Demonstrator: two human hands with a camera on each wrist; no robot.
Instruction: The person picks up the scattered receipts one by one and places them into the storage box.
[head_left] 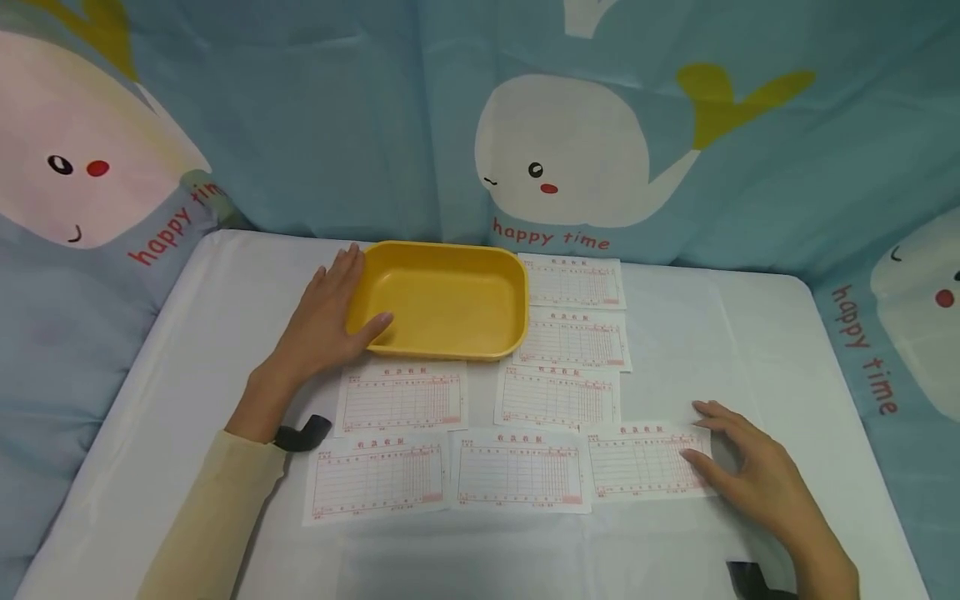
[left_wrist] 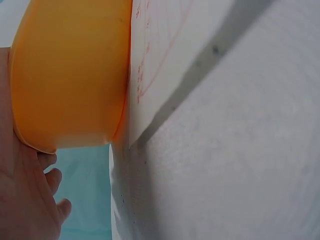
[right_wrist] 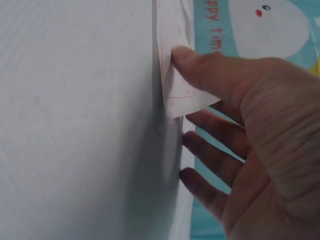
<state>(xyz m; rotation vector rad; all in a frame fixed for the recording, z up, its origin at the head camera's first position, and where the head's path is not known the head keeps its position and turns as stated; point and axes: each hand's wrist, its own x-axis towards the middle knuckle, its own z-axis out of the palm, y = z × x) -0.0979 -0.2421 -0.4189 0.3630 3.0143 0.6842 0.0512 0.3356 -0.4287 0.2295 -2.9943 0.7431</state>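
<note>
Blue whale-print cloth [head_left: 360, 125] backs the white bench [head_left: 772, 350]. Left of centre in the frame, the left hand [head_left: 321, 312] grips the yellow tray [head_left: 442, 300] by its rim; at lower right, the right hand [head_left: 761, 475] pinches the rightmost slip [head_left: 637, 467]. Picking up seems underway; next calls for a clean lift.

Blue cloth [head_left: 337, 125]: hung behind and along both sides, lightly creased.
Whale prints [head_left: 562, 150]: pale, red-cheeked, mustard-tailed at left and centre; one cut by right edge.
Lettering [head_left: 551, 237]: "happy time", red, printed close to whales.
Table [head_left: 772, 350]: white, far corners rounded, far edge along cloth.
Light: soft; shadows [left_wrist: 200, 70] across white in both wrist views.
</note>
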